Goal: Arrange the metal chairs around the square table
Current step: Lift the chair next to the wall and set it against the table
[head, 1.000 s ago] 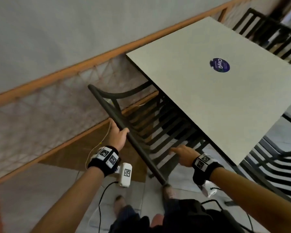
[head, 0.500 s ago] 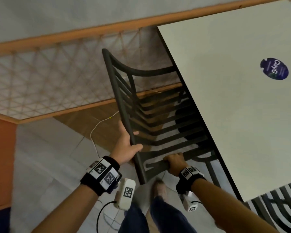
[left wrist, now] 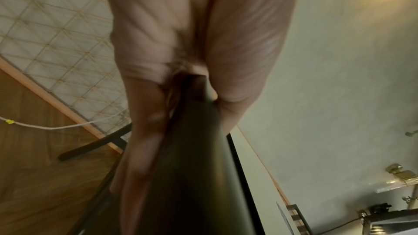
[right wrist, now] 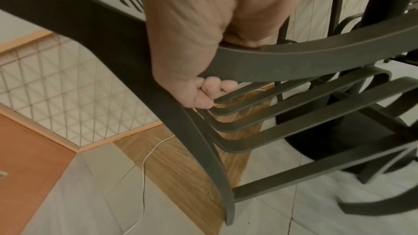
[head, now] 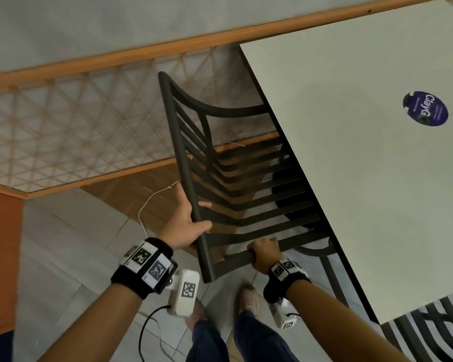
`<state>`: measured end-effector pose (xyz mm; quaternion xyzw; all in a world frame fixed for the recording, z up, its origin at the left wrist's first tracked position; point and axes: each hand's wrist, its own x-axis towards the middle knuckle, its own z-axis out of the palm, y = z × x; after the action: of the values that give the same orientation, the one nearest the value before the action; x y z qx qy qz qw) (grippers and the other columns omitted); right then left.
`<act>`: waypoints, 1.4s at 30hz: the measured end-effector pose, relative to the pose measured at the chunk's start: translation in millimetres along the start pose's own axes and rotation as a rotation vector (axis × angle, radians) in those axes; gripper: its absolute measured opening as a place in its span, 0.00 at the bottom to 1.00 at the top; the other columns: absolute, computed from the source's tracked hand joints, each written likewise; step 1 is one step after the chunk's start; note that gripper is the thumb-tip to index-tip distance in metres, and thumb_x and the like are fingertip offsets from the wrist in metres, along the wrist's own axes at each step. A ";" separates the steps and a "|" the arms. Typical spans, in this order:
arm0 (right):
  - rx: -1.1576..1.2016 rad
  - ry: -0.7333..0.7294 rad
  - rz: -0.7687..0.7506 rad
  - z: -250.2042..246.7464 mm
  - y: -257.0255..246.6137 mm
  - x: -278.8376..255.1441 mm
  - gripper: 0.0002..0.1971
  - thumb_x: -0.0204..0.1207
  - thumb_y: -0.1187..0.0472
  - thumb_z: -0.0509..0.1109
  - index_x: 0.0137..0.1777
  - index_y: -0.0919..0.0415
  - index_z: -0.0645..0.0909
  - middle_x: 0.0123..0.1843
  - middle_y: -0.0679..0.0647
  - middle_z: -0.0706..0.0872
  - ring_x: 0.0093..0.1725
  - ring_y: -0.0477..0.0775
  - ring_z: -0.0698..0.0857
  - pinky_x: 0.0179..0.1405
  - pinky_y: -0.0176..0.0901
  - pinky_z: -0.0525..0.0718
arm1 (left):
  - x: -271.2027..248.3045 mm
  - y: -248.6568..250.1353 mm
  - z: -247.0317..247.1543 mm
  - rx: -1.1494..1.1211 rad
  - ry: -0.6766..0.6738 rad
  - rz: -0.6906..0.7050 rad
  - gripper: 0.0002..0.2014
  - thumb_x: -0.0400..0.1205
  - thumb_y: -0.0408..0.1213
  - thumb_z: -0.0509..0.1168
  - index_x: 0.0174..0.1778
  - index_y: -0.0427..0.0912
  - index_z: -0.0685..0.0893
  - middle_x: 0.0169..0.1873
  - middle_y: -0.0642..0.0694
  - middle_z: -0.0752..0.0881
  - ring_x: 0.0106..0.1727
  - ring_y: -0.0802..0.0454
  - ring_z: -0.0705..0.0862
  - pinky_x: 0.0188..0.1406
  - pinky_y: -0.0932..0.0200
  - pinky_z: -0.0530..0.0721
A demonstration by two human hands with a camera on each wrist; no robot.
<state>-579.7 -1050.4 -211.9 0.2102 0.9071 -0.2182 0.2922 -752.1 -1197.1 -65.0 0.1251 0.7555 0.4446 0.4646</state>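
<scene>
Thing in hand: a dark grey slatted chair (head: 181, 158) with curved arms, of moulded plastic or painted metal; I cannot tell which.
Where it is: its seat is tucked under the near-left edge of the white square table (head: 351, 178) and its back faces the person. Whether its legs touch the tiled floor cannot be told.
Left hand (head: 187, 226): clamped on the chair's top back rail, with the thumb wrapped over one side and the fingers (left wrist: 135, 158) laid along the other.
Right hand (head: 264, 253): its fingers (right wrist: 217, 85) are curled under and round the curved arm bar, close to where it meets the back.
How it will handle: probably stiff and unyielding, more bulky than heavy. The matte bars look smooth but thick enough for a firm grip.
Where to hold: two spread points like these, rail and arm, should keep the frame from twisting.
Risk: a leg or arm may catch the black table pedestal (right wrist: 339, 131) or the table's edge.
Around: a lattice panel in an orange wooden frame (head: 76, 131), a thin white cable (head: 152, 199) on the floor, and a round blue sticker (head: 425, 108) on the tabletop.
</scene>
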 end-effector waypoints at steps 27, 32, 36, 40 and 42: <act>0.210 0.101 0.108 88.4 72.2 -212.6 0.37 0.74 0.59 0.71 0.81 0.52 0.57 0.83 0.56 0.61 0.78 0.60 0.70 0.76 0.56 0.73 | -130.6 -11.5 108.9 0.371 0.395 -0.048 0.45 0.80 0.35 0.68 0.84 0.39 0.43 0.80 0.32 0.65 0.76 0.37 0.73 0.72 0.46 0.72; 0.255 0.149 0.212 102.8 124.4 -291.4 0.33 0.74 0.57 0.71 0.78 0.56 0.63 0.78 0.56 0.68 0.72 0.61 0.76 0.69 0.54 0.79 | -171.7 -42.7 177.1 0.064 0.346 -0.105 0.49 0.78 0.28 0.68 0.84 0.46 0.39 0.80 0.33 0.65 0.79 0.37 0.68 0.78 0.39 0.68; 0.346 0.252 0.316 84.7 176.4 -341.6 0.31 0.73 0.58 0.73 0.75 0.57 0.67 0.76 0.58 0.71 0.71 0.61 0.76 0.69 0.54 0.78 | -192.8 -53.1 252.2 0.008 0.270 -0.161 0.46 0.78 0.26 0.67 0.84 0.40 0.42 0.77 0.32 0.69 0.76 0.35 0.71 0.75 0.42 0.68; 0.423 0.355 0.423 53.1 253.6 -385.1 0.29 0.74 0.58 0.73 0.74 0.59 0.70 0.73 0.63 0.75 0.68 0.63 0.78 0.67 0.54 0.79 | -192.7 -62.6 337.4 -0.054 0.235 -0.211 0.43 0.76 0.26 0.68 0.83 0.36 0.50 0.78 0.31 0.67 0.75 0.33 0.71 0.76 0.38 0.70; 0.459 0.375 0.469 36.6 297.6 -406.7 0.28 0.75 0.58 0.73 0.74 0.61 0.70 0.73 0.63 0.75 0.70 0.63 0.78 0.68 0.52 0.77 | -186.0 -68.5 384.0 -0.103 0.201 -0.281 0.37 0.77 0.28 0.68 0.80 0.35 0.57 0.75 0.29 0.69 0.72 0.31 0.74 0.71 0.35 0.76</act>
<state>-110.9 -929.7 -67.1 0.5084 0.7996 -0.3006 0.1085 -324.6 -1135.0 -75.5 -0.0508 0.7846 0.4235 0.4500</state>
